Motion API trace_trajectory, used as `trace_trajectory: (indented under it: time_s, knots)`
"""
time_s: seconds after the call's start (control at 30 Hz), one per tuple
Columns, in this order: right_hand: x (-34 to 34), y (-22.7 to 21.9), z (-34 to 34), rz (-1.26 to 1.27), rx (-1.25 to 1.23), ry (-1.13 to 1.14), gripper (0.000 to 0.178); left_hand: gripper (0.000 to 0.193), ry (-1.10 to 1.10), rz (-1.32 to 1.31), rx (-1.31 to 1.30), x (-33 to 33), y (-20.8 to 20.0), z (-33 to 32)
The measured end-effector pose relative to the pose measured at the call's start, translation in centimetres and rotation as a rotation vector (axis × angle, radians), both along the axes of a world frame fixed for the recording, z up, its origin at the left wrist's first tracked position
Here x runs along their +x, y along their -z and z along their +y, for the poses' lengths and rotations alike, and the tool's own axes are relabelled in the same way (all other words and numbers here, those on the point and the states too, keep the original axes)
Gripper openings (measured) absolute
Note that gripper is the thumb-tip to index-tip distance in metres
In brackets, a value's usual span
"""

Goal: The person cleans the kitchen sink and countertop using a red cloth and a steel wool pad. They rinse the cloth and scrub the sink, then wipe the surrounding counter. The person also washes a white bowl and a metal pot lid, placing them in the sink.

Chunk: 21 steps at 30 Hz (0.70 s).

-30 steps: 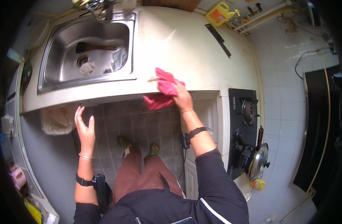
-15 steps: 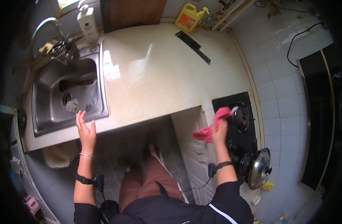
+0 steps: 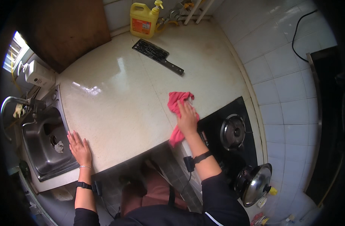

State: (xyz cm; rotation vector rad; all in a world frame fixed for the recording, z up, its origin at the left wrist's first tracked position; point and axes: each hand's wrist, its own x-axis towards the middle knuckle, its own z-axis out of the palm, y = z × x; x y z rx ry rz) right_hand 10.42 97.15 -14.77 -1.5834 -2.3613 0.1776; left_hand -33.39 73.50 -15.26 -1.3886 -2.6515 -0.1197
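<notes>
My right hand [image 3: 187,119] presses a pink-red cloth [image 3: 177,98] onto the pale countertop [image 3: 116,109], just left of the black gas stove [image 3: 214,139]. One end of the cloth trails toward the counter's front edge. My left hand [image 3: 80,150] rests palm down on the counter beside the sink's right rim, its fingers extended and holding nothing. Farther back on the counter lies a dark cleaver [image 3: 155,54], its handle pointing to the right.
A steel sink [image 3: 44,162] with a tap holds a pale scrap. A yellow pump jug [image 3: 143,20], a wooden board [image 3: 63,30] and a white pump bottle [image 3: 40,74] stand along the back. On the stove's near side sits a glass-lidded pan [image 3: 256,185].
My right hand has carried the cloth left from the stove down onto the counter. My left hand, raised before, is now down beside the sink. The view has turned right.
</notes>
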Motion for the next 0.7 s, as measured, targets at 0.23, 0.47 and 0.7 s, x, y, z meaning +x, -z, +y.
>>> trace_trajectory:
  time_s: [0.23, 0.47, 0.7]
  knots:
    - [13.2, 0.7, 13.6, -0.104, 0.164, 0.507, 0.034, 0.06, -0.001, -0.079, -0.043, 0.2, -1.2, 0.7]
    - [12.4, 1.8, 15.0, -0.087, 0.049, 0.496, 0.048, 0.062, -0.028, -0.138, -0.062, 0.6, -2.3, 1.2]
    - [-5.4, 0.5, 4.6, -0.14, 0.007, -0.13, 0.058, 0.066, -0.094, -0.169, -0.135, 1.0, -3.1, 1.4]
